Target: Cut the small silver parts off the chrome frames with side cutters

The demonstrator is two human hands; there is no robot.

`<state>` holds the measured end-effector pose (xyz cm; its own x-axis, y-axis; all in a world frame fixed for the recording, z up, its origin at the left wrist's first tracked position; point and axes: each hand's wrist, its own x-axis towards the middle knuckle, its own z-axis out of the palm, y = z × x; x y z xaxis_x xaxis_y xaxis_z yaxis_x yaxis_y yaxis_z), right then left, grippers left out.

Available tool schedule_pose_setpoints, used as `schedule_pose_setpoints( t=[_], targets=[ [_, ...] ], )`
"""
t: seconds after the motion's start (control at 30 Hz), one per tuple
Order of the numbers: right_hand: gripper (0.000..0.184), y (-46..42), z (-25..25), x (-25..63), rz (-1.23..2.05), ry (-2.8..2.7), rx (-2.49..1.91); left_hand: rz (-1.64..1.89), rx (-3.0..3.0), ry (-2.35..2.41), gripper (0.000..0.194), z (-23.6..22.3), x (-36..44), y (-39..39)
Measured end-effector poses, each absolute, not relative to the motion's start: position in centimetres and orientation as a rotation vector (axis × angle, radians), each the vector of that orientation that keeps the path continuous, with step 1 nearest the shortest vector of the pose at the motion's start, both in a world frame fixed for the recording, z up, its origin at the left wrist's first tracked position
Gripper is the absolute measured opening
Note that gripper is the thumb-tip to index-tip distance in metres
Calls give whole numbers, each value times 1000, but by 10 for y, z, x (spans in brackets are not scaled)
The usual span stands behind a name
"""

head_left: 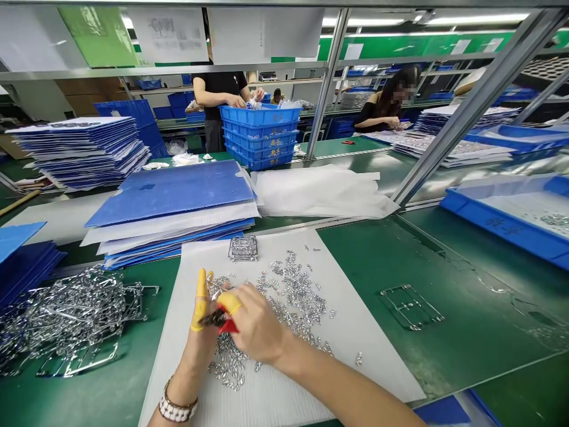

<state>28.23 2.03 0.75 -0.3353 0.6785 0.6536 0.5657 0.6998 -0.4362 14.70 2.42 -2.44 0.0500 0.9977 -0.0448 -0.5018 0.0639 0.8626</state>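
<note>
My right hand [260, 326], with a yellow finger cot, is closed around red-handled nippers [216, 318]; their dark jaws point left, towards my left palm. My left hand [201, 326], also in yellow finger cots, pinches a small shiny chrome-coloured frame [217, 286]; my right hand partly covers it. Beneath both hands, many small silvery parts [306, 296] lie scattered on a white sheet [355, 379]. A flat stack of chrome frames [243, 248] sits at the sheet's far edge. Whether the jaws touch the frame is hidden.
A tangled heap of chrome frames [66, 317] lies at left. One loose frame [411, 306] rests on the green table at right. Behind are stacked blue sheets [178, 187], blue crates [260, 139] and a metal post [480, 101]. Two people work across the bench.
</note>
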Motion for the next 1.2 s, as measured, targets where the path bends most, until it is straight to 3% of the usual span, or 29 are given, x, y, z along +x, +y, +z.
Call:
schedule_pose_setpoints(
  t=[0.1,0.27,0.37,0.53,1.2],
  targets=[
    [18,10,-3,264,-43,-2289,-862,1252,407,596,76,-18,147,26],
    [22,6,1,260,226,-2400,-905,1167,220,545,70,-15,143,31],
    [30,13,14,276,316,-2295,-1144,1225,209,599,65,-16,142,32],
    [25,31,25,294,197,-2347,-1603,1265,282,701,58,-13,144,30],
    [27,38,52,290,120,-2593,-1629,1323,328,935,48,-16,149,29]
  ],
)
